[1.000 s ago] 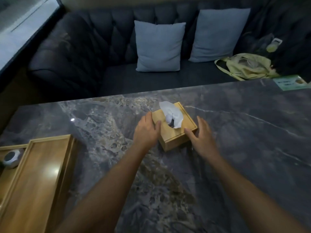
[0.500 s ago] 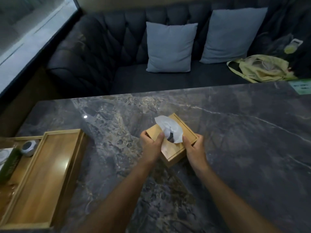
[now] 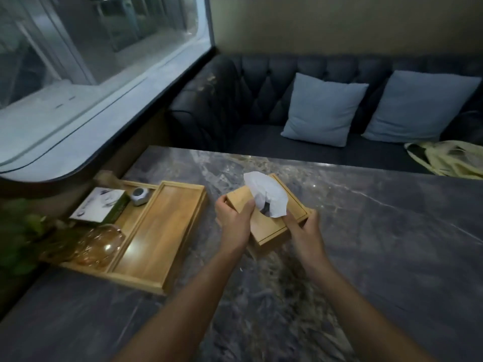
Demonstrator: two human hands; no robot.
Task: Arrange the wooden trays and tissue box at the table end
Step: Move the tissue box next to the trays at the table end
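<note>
- The wooden tissue box (image 3: 269, 218) sits out in the middle of the marble table (image 3: 379, 244), turned at an angle to the table's edges, with a white tissue (image 3: 265, 194) standing up from its top slot.
- The left hand (image 3: 234, 222) is wrapped round the box's left end, thumb on the lid beside the tissue and the fingers curled down the side; the right hand (image 3: 304, 231) is closed on the opposite near corner in the same way. Both have firm hold of the box.
- Whether the box is lifted clear or resting on the table cannot be told.
- The box looks rigid and light, probably a thin wood shell over a paper pack, so it should take a squeeze without giving.
- The smooth finish could slip; holding it by the two ends, as here, seems the safest grip.
- The tissue is soft and would tear or pull out, so it is no place to take hold.
- The empty wooden tray (image 3: 162, 233) lies near the table's left end, alongside a second tray (image 3: 130, 218) holding a small box (image 3: 100, 209), a round grey object (image 3: 139, 196) and an amber glass piece (image 3: 100, 245).
</note>
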